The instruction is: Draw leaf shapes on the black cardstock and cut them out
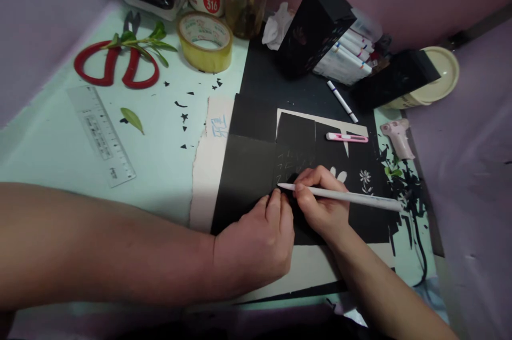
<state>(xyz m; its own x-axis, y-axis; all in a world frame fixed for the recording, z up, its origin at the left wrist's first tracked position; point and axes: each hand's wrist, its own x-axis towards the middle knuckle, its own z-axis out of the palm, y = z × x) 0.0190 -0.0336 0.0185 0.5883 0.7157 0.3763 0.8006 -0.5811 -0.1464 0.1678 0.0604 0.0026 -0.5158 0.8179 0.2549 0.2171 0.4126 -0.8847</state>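
My right hand (322, 204) is closed round a slim white pen (360, 199), its tip touching black paper (248, 169) near rows of faint pale marks (292, 164). Close beside the tip, my left hand (260, 238) presses on the paper with bent fingers held together; what lies under its palm is hidden. White petal shapes (339, 174) and a small white flower (365, 176) show on the black surface to the right. A pink-and-white craft knife (347, 137) lies beyond my right hand. Under the black paper is a pale torn-edged sheet (204, 180).
Red-handled scissors (138, 76) with a leafy sprig, a clear ruler (102, 134) and a tape roll (206, 52) lie left. Black boxes (314, 30) with markers (350, 54) stand behind. A loose marker (342, 101), a pink glue gun (399, 137) and black scraps (412, 190) sit right.
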